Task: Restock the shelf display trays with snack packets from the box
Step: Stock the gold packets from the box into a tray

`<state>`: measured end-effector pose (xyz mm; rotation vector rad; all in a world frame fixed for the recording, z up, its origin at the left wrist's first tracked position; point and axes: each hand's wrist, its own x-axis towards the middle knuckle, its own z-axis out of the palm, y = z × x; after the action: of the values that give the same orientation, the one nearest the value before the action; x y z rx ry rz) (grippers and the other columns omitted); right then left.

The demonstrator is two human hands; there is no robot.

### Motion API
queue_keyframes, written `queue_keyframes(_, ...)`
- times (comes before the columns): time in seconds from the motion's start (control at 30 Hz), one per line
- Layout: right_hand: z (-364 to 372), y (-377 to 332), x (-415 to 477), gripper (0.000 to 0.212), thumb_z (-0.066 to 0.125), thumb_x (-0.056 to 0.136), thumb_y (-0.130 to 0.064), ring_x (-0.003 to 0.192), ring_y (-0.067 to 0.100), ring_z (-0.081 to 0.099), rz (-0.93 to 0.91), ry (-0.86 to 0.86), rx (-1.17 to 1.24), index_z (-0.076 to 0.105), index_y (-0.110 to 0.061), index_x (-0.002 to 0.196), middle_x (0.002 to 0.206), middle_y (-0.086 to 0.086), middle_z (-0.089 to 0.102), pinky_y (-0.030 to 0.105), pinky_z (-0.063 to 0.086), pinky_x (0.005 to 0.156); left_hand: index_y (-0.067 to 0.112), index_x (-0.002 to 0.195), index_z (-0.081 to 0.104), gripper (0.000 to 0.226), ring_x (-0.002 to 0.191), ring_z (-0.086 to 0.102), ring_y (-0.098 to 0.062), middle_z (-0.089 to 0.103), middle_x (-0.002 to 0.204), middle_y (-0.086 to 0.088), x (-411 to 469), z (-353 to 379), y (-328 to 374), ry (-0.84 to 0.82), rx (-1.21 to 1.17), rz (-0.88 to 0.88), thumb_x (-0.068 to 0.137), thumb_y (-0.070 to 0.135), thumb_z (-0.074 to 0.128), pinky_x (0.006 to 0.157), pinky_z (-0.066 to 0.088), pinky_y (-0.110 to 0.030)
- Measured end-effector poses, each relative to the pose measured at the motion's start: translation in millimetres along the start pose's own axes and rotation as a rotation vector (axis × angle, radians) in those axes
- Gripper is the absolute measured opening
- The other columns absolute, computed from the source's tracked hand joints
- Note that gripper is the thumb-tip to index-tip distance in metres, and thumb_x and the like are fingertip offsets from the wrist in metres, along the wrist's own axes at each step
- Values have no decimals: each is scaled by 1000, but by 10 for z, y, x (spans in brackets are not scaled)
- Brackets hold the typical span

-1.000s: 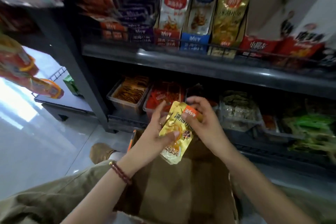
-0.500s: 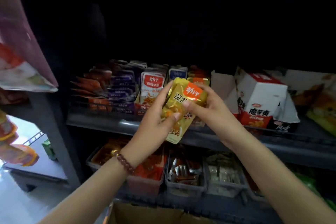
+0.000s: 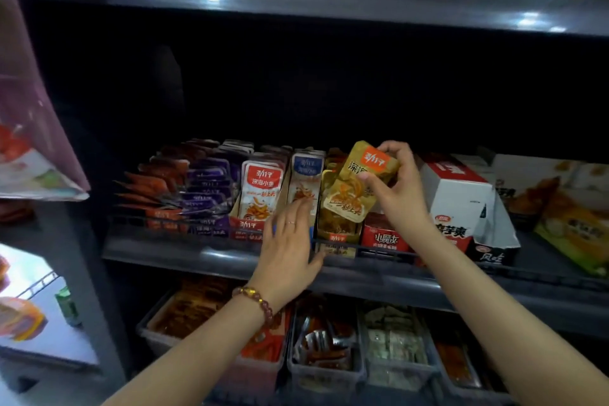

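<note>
Snack packet [image 3: 354, 186] above dark shelf [image 3: 197, 255]

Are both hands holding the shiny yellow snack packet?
No, only the right hand pinches the shiny yellow snack packet; the left hand is open, off the packet.

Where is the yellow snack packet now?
Head view, right of centre: the yellow packet is in the grip of the right hand, above the yellow tray, between the blue packets and the white box.
</note>
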<state>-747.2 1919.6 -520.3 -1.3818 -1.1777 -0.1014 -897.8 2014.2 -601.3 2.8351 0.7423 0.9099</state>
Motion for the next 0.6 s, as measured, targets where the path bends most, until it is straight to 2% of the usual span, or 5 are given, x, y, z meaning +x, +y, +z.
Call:
queue_keyframes(0.1,25,143,-11,37,64,88,-9,95,-10,56,2,4,10,41,-35,103,104,-17,51,21,55,73,26,150,14,69,143,-1,-11,8,158,4,-23,36,-26,-89,65,123,93,40,50,112,-11,-35)
queue_keyframes(0.17,52,259,-45,36,63,88,-11,97,-5,56,16,-99,-46,42,-33,108,104,-20,51,21,55,74,29,150,15,65,145,-3,-10,7,158,8,-25,55,-28,-162,115,180,94,38,48,112,-12,-39)
queue_keyframes(0.27,96,437,-88,39,64,88,-17,104,7,55,17,-261,-204,41,-30,116,112,-14,49,25,54,81,30,149,19,63,146,0,-10,12,158,10,-3,65,-54,-173,117,177,94,34,49,112,-10,-41)
queue_keyframes(0.43,156,522,-5,59,66,86,-14,117,9,43,-26,-359,-414,36,-23,136,128,-7,33,28,51,92,31,146,24,60,145,4,-10,10,158,9,39,66,-101,-195,80,197,93,29,52,113,-7,-41)
queue_keyframes(0.6,230,544,60,71,71,82,-23,136,19,22,-140,-288,-740,32,-24,142,148,3,22,36,25,111,29,143,29,55,145,10,-12,4,159,3,86,33,-122,-197,45,209,93,23,52,114,-8,-42)
